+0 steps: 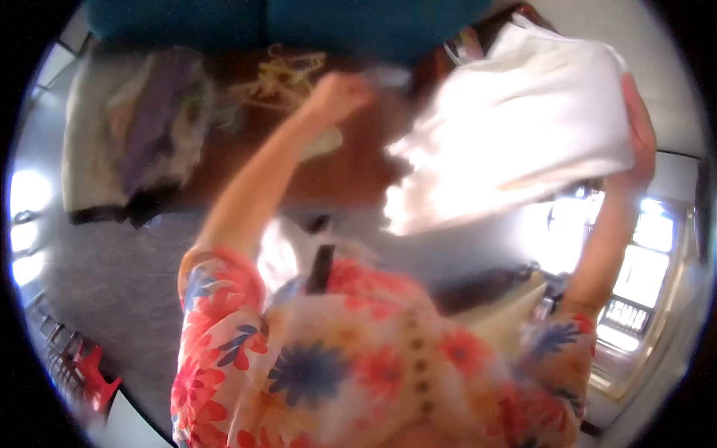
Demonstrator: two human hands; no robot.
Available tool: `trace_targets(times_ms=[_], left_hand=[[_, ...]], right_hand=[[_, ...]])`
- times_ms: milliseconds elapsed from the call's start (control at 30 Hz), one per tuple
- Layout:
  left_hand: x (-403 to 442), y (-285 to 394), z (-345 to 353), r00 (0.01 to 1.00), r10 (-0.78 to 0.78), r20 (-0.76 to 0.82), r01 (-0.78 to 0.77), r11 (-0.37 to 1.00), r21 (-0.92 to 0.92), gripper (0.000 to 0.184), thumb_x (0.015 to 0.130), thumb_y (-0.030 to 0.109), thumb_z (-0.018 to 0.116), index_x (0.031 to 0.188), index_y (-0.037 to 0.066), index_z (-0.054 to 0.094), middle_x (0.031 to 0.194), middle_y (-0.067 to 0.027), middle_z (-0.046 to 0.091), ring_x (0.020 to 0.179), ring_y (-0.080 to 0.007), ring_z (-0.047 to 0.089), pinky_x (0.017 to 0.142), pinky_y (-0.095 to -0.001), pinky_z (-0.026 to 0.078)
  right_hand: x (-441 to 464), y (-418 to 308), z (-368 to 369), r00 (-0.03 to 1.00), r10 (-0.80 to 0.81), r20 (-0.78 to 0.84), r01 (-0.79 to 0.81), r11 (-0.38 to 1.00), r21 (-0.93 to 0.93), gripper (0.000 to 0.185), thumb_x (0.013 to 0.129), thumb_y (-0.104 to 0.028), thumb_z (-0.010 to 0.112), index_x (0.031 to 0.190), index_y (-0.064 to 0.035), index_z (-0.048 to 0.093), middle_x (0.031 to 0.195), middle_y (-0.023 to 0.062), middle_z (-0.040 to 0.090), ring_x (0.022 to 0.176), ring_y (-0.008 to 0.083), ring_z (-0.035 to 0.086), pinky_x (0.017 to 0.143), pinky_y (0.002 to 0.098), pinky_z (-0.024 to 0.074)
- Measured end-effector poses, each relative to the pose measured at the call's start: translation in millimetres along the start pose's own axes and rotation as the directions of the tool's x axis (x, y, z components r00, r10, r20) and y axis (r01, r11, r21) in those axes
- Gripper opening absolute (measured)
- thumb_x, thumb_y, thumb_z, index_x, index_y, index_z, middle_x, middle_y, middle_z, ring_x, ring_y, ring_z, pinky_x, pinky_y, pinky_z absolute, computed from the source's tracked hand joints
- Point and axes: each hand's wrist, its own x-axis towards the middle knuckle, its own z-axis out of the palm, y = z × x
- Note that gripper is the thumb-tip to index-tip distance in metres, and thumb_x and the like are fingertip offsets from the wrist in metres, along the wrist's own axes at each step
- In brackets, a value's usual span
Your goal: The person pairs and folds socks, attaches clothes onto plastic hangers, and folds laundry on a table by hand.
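My right hand [637, 138] grips the right edge of a large white cloth [515, 134], perhaps a garment, raised on the right. Glare washes out much of it, and its left edge is ragged or ruffled. My left hand [345, 97] is curled and blurred above a brown wooden surface [351, 175]. Whether anything is in its fingers is hidden. Just left of that hand lie several yellowish clothes hangers [287, 75]. A small pale object [321, 144] shows beside my left forearm.
A pile of clothes [142, 127], white and purple with dark edges, lies at the left end of the brown surface. Teal cushions [299, 26] line the back. Grey floor [97, 276] shows below, with a red chair [97, 377] at the lower left. Bright windows [642, 261] stand at the right.
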Motion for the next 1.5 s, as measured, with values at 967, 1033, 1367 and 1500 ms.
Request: trace_targets(times_ms=[967, 1033, 1367, 1500], left_hand=[[-41.0, -75.8, -55.2, 0.985, 0.0, 0.173, 0.124, 0.697, -0.706, 0.068, 0.069, -0.015, 0.051, 0.13, 0.009, 0.033, 0.103, -0.0133, 0.056, 0.093, -0.0212, 0.057, 0.081, -0.032, 0.047], [-42.7, -60.9, -64.9, 0.982, -0.067, 0.178, 0.185, 0.547, -0.816, 0.069, 0.069, -0.017, 0.049, 0.13, 0.01, 0.033, 0.103, -0.0136, 0.056, 0.093, -0.0212, 0.057, 0.081, -0.0318, 0.047], [-29.9, -11.5, -96.5, 0.981, -0.069, -0.183, 0.121, 0.95, 0.289, 0.027, 0.072, -0.002, 0.054, 0.097, 0.004, 0.062, 0.091, -0.0092, 0.058, 0.078, -0.016, 0.056, 0.07, -0.0276, 0.044], [-27.3, -15.0, -116.5, 0.956, 0.084, -0.282, 0.017, 0.941, 0.338, 0.022, 0.075, -0.002, 0.053, 0.094, 0.003, 0.061, 0.087, -0.0083, 0.059, 0.074, -0.0154, 0.056, 0.065, -0.0268, 0.044]], right_hand=[[-84.8, 44.1, -55.9, 0.767, 0.467, -0.44, -0.201, 0.826, 0.526, 0.038, 0.091, -0.027, 0.04, 0.119, -0.0021, 0.043, 0.114, 0.009, 0.052, 0.104, 0.0178, 0.05, 0.088, 0.0307, 0.0392], [-78.2, 47.8, -41.4, 0.818, 0.474, -0.325, -0.236, 0.793, 0.562, 0.033, 0.089, -0.024, 0.044, 0.114, -0.0019, 0.048, 0.109, 0.0079, 0.054, 0.099, 0.0162, 0.052, 0.085, 0.0294, 0.0411], [-72.0, 122.1, -43.3, 0.701, 0.572, -0.427, -0.44, 0.817, 0.373, 0.02, 0.082, -0.012, 0.057, 0.098, -0.0001, 0.055, 0.097, 0.0066, 0.058, 0.089, 0.0139, 0.055, 0.078, 0.0264, 0.0434], [-91.2, 145.9, -34.0, 0.684, 0.581, -0.441, -0.488, 0.814, 0.315, 0.021, 0.081, -0.012, 0.057, 0.098, -0.0004, 0.055, 0.099, 0.0084, 0.057, 0.095, 0.0167, 0.052, 0.083, 0.0301, 0.0403]])
